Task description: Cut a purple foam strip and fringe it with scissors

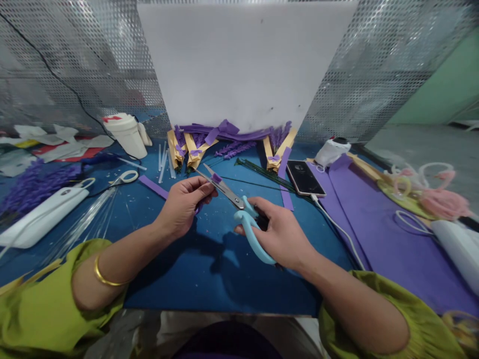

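My right hand (pixel 279 232) is closed around the light-blue handles of a pair of scissors (pixel 234 197). The blades point up and left, slightly parted, toward my other hand. Between thumb and fingers, my left hand (pixel 187 202) pinches a small purple strip (pixel 216 178), whose end lies between the blades. More purple shows below the left fingers, partly hidden by them. Both hands are above the blue tabletop (pixel 209 279). Behind them stand small bouquets of purple flowers in tan paper (pixel 194 154), with tiny purple bows.
Long purple strips (pixel 254 135) lie before a white board (pixel 247 65). Green stems (pixel 262 172) and a phone (pixel 305 177) with a cable are right of centre. Purple sheets (pixel 389 239) cover the right side. A white power bank (pixel 45 217), purple flowers (pixel 37 184) and a white cup (pixel 127 134) are left.
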Demonstrator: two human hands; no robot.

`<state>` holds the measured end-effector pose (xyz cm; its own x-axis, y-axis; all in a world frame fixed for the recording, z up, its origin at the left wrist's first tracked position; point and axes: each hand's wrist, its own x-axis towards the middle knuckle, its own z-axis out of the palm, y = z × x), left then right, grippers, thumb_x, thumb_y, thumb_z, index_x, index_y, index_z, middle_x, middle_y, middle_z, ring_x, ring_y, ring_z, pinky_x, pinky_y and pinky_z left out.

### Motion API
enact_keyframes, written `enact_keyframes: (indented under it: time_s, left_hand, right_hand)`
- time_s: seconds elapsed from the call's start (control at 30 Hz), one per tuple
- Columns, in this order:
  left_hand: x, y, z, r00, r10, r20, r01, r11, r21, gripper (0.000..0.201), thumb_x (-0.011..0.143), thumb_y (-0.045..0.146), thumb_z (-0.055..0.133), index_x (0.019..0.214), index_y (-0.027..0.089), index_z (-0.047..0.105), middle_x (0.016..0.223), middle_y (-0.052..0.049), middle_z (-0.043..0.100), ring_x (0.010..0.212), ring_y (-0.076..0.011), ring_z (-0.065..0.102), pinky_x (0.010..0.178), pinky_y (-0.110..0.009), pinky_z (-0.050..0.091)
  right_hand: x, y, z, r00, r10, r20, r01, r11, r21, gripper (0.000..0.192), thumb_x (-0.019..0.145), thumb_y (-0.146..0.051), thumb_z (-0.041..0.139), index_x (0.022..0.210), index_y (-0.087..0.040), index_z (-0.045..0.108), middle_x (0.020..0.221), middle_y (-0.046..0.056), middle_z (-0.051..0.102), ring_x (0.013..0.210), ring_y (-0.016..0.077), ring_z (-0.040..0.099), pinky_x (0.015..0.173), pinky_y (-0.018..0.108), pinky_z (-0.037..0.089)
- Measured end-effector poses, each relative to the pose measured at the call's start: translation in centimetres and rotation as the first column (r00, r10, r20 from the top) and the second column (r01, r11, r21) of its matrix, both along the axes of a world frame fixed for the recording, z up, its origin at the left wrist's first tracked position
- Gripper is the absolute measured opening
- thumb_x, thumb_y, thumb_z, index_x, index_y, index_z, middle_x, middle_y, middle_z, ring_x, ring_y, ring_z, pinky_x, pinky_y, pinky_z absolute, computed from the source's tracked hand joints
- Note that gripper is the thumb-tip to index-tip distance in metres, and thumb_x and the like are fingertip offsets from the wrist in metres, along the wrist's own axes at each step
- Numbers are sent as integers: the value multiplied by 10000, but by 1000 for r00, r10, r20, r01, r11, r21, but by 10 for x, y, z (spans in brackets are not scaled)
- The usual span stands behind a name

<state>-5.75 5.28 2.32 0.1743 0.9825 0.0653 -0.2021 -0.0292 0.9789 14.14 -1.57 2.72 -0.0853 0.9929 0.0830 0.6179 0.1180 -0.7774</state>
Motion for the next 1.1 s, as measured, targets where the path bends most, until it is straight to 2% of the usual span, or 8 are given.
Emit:
enact_keyframes:
  time_s: [0.5, 0.7, 0.97, 1.1]
  left_hand:
    - [-2, 1, 3, 1000, -6, -9, 6, 1000, -19, 233, 708, 342, 808, 668, 155, 675, 630, -5, 598, 574, -88, 447, 519, -216, 305]
    - [-1, 0, 5, 999, 12, -35, -13, 1000, -16, 250, 669, 350, 825, 650, 156, 668, 616, 0, 579, 567, -92, 445, 512, -225, 310]
    - [-2, 0, 5, 999, 2, -40, -4, 1000, -31, 277, 650, 365, 840, 631, 156, 659, 606, 0, 566, 570, -94, 442, 506, -225, 299]
    - [-2, 1, 4, 1000, -5, -21, 5, 1000, 3, 256, 674, 341, 825, 623, 153, 658, 601, -2, 569, 577, -94, 440, 530, -226, 313]
  right_hand:
    - [1, -1, 0, 999, -9, -35, 8, 1000, -20, 323, 748, -443, 767, 996, -244, 710, 652, -30, 631, 592, 143, 518, 553, 249, 374]
    - [2, 0, -4, 998, 11, -67, -12, 1000, -13, 297, 762, -417, 756, 992, -235, 710, 729, -9, 675, 618, 147, 539, 598, 261, 406]
    - [2, 0, -4, 998, 20, -67, -22, 1000, -22, 295, 761, -412, 757, 990, -230, 717, 713, -14, 671, 613, 143, 535, 594, 260, 401]
    - [2, 1, -3, 996, 27, -85, -30, 999, -33, 285, 758, -391, 763, 991, -232, 722, 728, -16, 681, 623, 142, 532, 606, 260, 404]
